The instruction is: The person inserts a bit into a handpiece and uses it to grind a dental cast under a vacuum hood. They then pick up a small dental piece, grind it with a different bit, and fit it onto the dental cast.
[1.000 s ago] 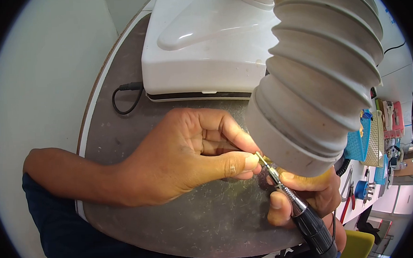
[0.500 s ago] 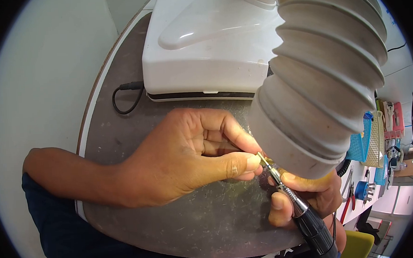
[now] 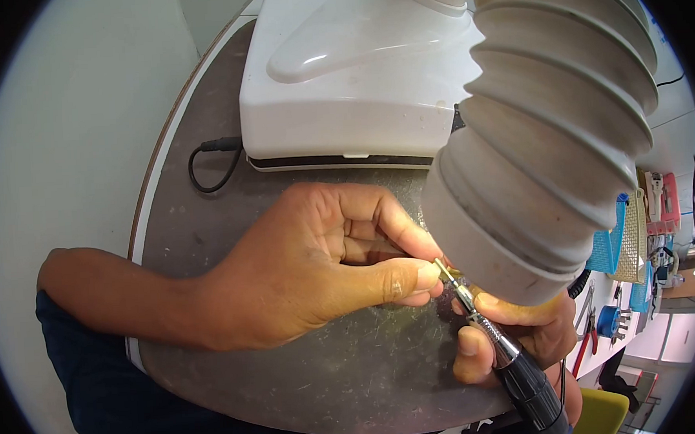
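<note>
My left hand (image 3: 311, 270) is closed in a pinch of thumb and fingers on a small gold-coloured piece (image 3: 453, 274). Most of that piece is hidden by the fingertips and the tool, so its kind does not show. My right hand (image 3: 548, 324) grips a black and silver rotary handpiece (image 3: 521, 373), tilted up to the left. At its end a thin pale bit lies against or just in front of the gold-coloured piece, by my left thumb tip. The wide mouth of a ribbed grey suction hose (image 3: 551, 135) hangs right above my right hand and covers part of it.
A white machine (image 3: 349, 107) stands at the back of the grey worktop (image 3: 294, 393), with a black cable (image 3: 196, 174) at its left. To the right are baskets (image 3: 630, 237), red-handled pliers (image 3: 584, 350) and a blue round holder (image 3: 607, 323). A yellow-green chair (image 3: 601, 416) is below.
The hose shows slightly farther right and lower. My right hand and the handpiece have shifted very little, and my left hand keeps its pinch in about the same place.
</note>
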`<control>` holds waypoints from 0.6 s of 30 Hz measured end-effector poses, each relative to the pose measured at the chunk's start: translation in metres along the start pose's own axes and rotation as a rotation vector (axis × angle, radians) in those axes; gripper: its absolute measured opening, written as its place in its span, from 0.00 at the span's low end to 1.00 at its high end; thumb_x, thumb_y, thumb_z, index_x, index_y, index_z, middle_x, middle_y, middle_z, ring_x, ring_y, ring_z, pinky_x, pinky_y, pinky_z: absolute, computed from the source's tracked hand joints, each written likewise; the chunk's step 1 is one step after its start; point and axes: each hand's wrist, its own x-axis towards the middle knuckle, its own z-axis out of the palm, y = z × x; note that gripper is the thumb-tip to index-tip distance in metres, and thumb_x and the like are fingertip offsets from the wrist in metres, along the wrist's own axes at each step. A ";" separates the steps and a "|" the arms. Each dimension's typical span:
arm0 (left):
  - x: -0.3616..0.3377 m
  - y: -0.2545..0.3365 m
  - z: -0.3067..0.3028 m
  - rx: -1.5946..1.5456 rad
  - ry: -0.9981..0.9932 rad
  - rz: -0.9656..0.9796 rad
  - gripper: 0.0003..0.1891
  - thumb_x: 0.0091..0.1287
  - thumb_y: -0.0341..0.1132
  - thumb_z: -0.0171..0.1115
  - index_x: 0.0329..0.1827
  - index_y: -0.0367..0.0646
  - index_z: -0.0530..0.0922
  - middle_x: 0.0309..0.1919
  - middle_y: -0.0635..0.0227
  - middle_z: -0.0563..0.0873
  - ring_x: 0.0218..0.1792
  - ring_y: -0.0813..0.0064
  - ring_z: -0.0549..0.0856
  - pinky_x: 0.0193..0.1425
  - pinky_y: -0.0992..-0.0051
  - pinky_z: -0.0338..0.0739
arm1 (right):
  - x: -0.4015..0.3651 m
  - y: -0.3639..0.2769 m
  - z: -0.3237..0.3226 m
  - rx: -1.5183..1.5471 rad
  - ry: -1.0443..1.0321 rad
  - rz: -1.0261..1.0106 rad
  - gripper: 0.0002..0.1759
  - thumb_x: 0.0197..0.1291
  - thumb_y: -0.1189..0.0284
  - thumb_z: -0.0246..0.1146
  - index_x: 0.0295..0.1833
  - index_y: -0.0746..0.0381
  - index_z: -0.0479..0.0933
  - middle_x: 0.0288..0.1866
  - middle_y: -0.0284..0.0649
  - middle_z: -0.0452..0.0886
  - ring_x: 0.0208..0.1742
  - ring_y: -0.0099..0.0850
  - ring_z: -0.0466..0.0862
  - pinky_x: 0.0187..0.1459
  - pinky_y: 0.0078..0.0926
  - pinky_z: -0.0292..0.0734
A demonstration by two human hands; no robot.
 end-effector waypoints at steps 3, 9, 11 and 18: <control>0.000 -0.001 0.000 -0.027 0.001 0.001 0.07 0.64 0.27 0.65 0.40 0.33 0.78 0.40 0.60 0.85 0.44 0.77 0.85 0.50 0.81 0.82 | -0.002 -0.001 0.000 -0.016 0.020 0.021 0.17 0.41 0.64 0.77 0.39 0.55 0.83 0.32 0.36 0.82 0.33 0.37 0.84 0.33 0.27 0.75; -0.001 0.001 0.000 -0.004 0.005 -0.017 0.07 0.65 0.27 0.65 0.41 0.34 0.77 0.39 0.61 0.85 0.43 0.78 0.85 0.50 0.81 0.81 | -0.002 0.000 -0.001 -0.008 0.007 0.065 0.17 0.40 0.64 0.76 0.40 0.54 0.84 0.34 0.36 0.83 0.34 0.37 0.85 0.34 0.26 0.76; -0.001 0.000 -0.001 -0.024 -0.002 -0.001 0.06 0.65 0.27 0.65 0.40 0.34 0.77 0.39 0.61 0.85 0.43 0.78 0.85 0.50 0.82 0.81 | -0.002 -0.002 -0.001 -0.019 -0.006 0.083 0.16 0.41 0.65 0.75 0.39 0.53 0.84 0.35 0.37 0.83 0.35 0.37 0.85 0.34 0.26 0.76; -0.001 -0.003 -0.001 -0.074 -0.011 0.024 0.06 0.65 0.27 0.64 0.40 0.34 0.77 0.39 0.61 0.85 0.43 0.78 0.85 0.50 0.82 0.81 | -0.003 0.002 -0.002 -0.009 -0.011 0.061 0.18 0.38 0.63 0.77 0.39 0.53 0.85 0.35 0.37 0.83 0.37 0.38 0.85 0.34 0.28 0.76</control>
